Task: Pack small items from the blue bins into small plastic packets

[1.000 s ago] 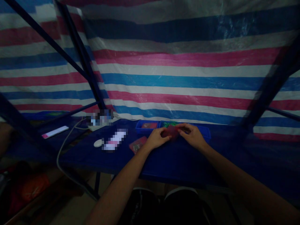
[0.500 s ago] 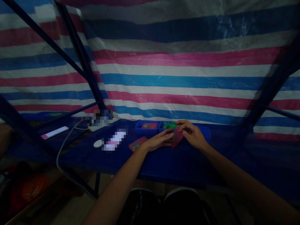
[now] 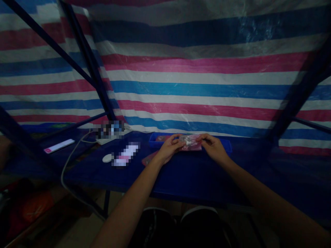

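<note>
Between my two hands is a small pink plastic bag [image 3: 191, 143] with something shiny and silvery showing through it. My left hand [image 3: 170, 147] pinches its left side, and my right hand [image 3: 212, 146] pinches its upper right edge. What the bag contains is too blurred to name. Behind the hands stand blue bins; the left blue bin [image 3: 152, 143] has pink bags in it, and the middle one is hidden by the held bag. Another pink bag [image 3: 149, 158] lies on the blue table [image 3: 191, 179], partly covered by my left forearm.
A white oval object [image 3: 107, 158] and a blurred-out flat item [image 3: 126, 155] lie to the left. Farther back is a white power strip [image 3: 103, 139] with a cable. Blue metal posts [image 3: 89, 65] flank the table; striped sheeting [image 3: 193, 86] hangs behind. Part of another person shows at far left.
The pink bag has turned from edge-on to nearly flat toward me, showing its silvery side. My left hand has risen slightly and now grips its left side. The green contents of the middle bin are now covered.
</note>
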A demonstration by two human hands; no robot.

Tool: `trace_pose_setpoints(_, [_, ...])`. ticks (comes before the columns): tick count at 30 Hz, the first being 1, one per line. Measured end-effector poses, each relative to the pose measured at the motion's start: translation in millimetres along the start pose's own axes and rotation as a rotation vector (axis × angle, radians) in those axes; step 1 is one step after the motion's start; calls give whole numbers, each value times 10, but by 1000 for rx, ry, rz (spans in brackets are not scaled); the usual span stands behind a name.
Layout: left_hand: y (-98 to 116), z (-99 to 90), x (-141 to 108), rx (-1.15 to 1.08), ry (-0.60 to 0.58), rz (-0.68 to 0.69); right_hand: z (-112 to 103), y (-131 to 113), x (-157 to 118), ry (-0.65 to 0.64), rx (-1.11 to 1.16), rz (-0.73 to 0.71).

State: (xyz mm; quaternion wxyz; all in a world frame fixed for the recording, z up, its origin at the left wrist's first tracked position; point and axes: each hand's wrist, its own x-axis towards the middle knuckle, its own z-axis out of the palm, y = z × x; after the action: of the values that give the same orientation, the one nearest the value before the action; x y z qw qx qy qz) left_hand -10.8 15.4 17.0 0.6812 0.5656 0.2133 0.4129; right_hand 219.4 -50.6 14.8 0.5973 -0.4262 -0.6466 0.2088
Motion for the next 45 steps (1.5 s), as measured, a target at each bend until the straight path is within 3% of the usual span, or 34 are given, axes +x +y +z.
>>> trace_pose_setpoints(9, [-63, -122, 111, 135, 204, 172, 36, 54, -25, -71, 49, 148])
trace_pose_setpoints(13, [135, -305, 126, 312, 508, 389, 23, 93, -18, -69, 67, 154])
trace_pose_setpoints(17, [388, -478, 50, 742, 733, 621, 25, 86, -14, -65, 62, 154])
trace_pose_setpoints(19, [436, -511, 11, 970, 729, 648, 34, 64, -18, -73, 58, 157])
trace_pose_setpoints(21, [407, -513, -2, 1189, 646, 593, 41, 44, -25, -83, 46, 164])
trace_pose_setpoints(25, [230, -481, 34, 1494, 503, 316, 42, 41, -36, -117, 16, 169])
trace_pose_setpoints(28, [145, -457, 44, 1535, 443, 221, 45, 55, -40, -134, 7, 171])
trace_pose_setpoints(32, [135, -432, 0, 1506, 340, 286, 62, 38, -54, -151, 2, 164])
trace_pose_setpoints(38, [154, -383, -60, 1495, 302, 270, 81, 19, -76, -186, 1, 152])
trace_pose_setpoints(41, [200, -315, -115, 1536, 317, 287, 84, 42, -84, -200, -2, 156])
trace_pose_setpoints(45, [330, -182, -282, 1564, 449, 312, 84, 49, -94, -221, -19, 132])
